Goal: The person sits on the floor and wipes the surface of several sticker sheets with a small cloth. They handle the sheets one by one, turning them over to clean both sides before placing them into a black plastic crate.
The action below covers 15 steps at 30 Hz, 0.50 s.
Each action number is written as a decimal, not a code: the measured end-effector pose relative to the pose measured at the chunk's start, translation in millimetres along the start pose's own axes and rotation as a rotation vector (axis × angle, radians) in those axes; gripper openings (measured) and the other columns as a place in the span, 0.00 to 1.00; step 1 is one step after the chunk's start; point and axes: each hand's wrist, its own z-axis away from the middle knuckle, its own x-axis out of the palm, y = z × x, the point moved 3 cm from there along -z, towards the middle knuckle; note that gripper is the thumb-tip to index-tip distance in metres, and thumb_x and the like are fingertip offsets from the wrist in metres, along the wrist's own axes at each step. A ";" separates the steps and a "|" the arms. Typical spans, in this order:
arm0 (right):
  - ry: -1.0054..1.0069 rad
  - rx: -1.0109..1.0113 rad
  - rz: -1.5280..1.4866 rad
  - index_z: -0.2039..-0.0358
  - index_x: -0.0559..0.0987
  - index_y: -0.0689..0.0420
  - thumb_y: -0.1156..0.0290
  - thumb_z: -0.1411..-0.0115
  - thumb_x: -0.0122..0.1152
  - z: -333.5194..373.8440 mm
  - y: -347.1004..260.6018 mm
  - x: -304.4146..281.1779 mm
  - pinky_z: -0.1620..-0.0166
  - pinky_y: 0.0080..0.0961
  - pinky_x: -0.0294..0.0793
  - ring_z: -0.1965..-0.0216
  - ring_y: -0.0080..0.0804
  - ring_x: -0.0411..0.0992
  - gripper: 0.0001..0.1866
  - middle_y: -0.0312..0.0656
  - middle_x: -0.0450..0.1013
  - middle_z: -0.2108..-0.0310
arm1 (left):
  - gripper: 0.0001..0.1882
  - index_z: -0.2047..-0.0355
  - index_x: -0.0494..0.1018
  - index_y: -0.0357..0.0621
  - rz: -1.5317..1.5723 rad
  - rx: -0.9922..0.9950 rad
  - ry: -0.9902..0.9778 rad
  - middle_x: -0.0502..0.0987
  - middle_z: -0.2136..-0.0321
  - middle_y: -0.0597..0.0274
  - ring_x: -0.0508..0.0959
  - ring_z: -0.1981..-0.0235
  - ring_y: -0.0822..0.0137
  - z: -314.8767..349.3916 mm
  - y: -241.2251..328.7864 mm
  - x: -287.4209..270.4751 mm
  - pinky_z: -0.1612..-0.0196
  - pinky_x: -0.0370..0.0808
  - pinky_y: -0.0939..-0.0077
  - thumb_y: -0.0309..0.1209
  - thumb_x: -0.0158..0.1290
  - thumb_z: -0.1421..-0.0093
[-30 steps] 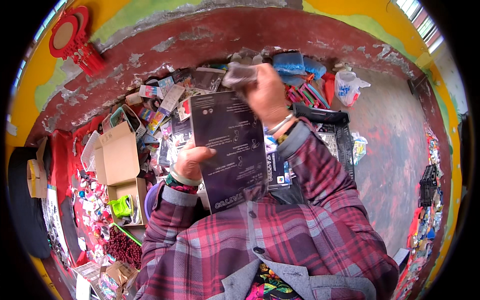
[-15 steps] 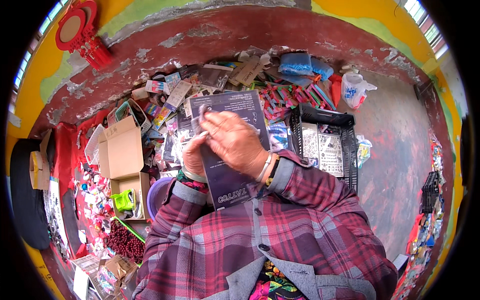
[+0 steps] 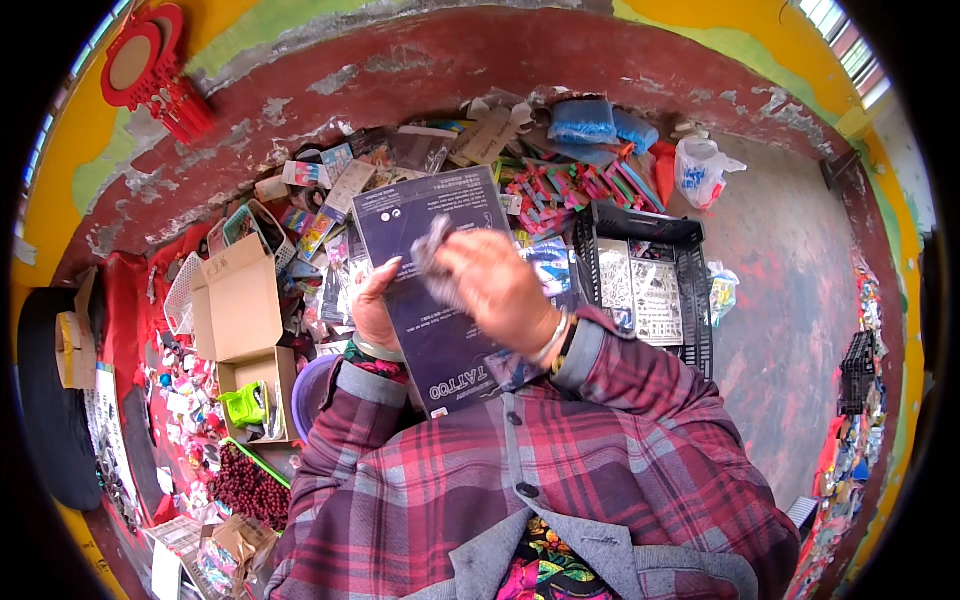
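Note:
A flat, dark navy package (image 3: 434,345) in a clear sleeve is held up in front of my chest, tilted a little. My left hand (image 3: 375,310) grips its left edge, thumb on the front and the other fingers hidden behind. Bunched in my right hand (image 3: 498,292) is a grey cloth (image 3: 436,262), lying over the upper middle of the package's face. The right hand is slightly smeared by motion.
On the right stands a black plastic crate (image 3: 697,290) with printed sheets (image 3: 657,298) inside. To the left are an open cardboard box (image 3: 236,312) and a purple basin (image 3: 312,395). Colourful packets, blue bundles (image 3: 582,122) and a white plastic bag (image 3: 702,172) lie along the wall.
My right hand and the cloth have moved right and down across the package, away from my left thumb. The package has shifted slightly left, showing more of its upper left corner.

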 end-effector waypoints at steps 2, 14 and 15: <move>-0.096 -0.117 -0.034 0.57 0.77 0.62 0.73 0.50 0.61 5.0 -18.9 2.9 0.50 0.34 0.70 0.52 0.42 0.68 0.17 0.46 0.72 0.57 | 0.12 0.61 0.74 0.36 -0.003 0.008 -0.003 0.78 0.64 0.51 0.80 0.65 0.57 -6.9 4.3 -27.7 0.56 0.77 0.61 0.23 0.49 0.46; 0.120 0.629 -0.502 0.57 0.77 0.65 0.78 0.45 0.51 -16.1 125.9 -21.9 0.58 0.25 0.74 0.63 0.33 0.76 0.14 0.44 0.77 0.62 | 0.19 0.57 0.70 0.27 -0.051 0.011 -0.145 0.77 0.62 0.42 0.80 0.65 0.50 9.9 10.4 -9.1 0.59 0.79 0.60 0.24 0.45 0.48; 0.167 0.846 -0.850 0.58 0.77 0.66 0.77 0.44 0.51 -9.0 135.4 -22.1 0.60 0.26 0.74 0.64 0.35 0.76 0.14 0.44 0.77 0.62 | 0.19 0.56 0.70 0.26 -0.045 0.020 -0.162 0.77 0.62 0.41 0.80 0.64 0.49 9.3 11.1 -6.6 0.59 0.79 0.60 0.24 0.45 0.48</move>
